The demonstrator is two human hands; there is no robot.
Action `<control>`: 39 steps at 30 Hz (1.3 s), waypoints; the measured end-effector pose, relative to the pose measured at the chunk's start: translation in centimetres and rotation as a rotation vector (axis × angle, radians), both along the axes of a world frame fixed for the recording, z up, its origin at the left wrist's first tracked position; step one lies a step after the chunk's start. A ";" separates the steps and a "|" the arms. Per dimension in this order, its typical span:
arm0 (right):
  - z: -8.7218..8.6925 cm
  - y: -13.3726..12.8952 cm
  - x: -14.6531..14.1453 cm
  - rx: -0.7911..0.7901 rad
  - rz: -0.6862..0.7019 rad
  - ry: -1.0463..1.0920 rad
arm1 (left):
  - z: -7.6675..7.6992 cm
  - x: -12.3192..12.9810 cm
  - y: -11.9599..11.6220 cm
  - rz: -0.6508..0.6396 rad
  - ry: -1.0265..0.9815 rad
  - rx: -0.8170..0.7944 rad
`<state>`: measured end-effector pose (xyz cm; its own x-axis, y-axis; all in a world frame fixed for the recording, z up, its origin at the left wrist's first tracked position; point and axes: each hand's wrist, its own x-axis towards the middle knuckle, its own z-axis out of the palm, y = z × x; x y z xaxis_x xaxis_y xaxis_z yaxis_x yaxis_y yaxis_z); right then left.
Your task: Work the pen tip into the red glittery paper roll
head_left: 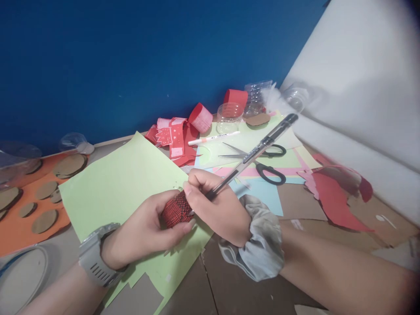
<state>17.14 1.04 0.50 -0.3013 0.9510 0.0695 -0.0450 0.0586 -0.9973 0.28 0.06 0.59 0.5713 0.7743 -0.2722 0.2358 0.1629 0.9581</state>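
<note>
My left hand (pixel 154 225), with a grey watch at the wrist, is closed around a small red piece (pixel 176 209) covered in a black crosshatch pattern. In my right hand (pixel 219 208) is a black and clear pen (pixel 252 153), its tip against the right side of the red piece and its capped end pointing up and right. A grey scrunchie (pixel 259 240) circles my right wrist. Both hands are over a light green sheet (pixel 121 183). Black-handled scissors (pixel 271 173) lie behind the pen, partly hidden by it.
Red paper pieces (pixel 177 135), a white marker (pixel 213 138) and a clear plastic cup (pixel 229 117) lie at the back. Wooden slices (pixel 46 221) rest on orange paper (pixel 19 232) at left. Torn red paper (pixel 337 201) lies at right. A blue wall (pixel 147 57) stands behind.
</note>
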 end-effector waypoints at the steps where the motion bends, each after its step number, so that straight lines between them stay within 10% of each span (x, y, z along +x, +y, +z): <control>1: 0.0 0.0 0.0 0.003 -0.004 -0.001 | 0.0 0.0 0.0 0.000 0.001 0.000; 39: -0.2 -0.1 0.2 0.039 0.035 0.013 | -0.2 -0.1 0.2 -0.022 0.011 0.000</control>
<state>17.37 0.98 0.25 -0.3335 0.9363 0.1101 -0.0608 0.0952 -0.9936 0.16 0.29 0.39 0.5853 0.7614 -0.2787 0.2502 0.1574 0.9553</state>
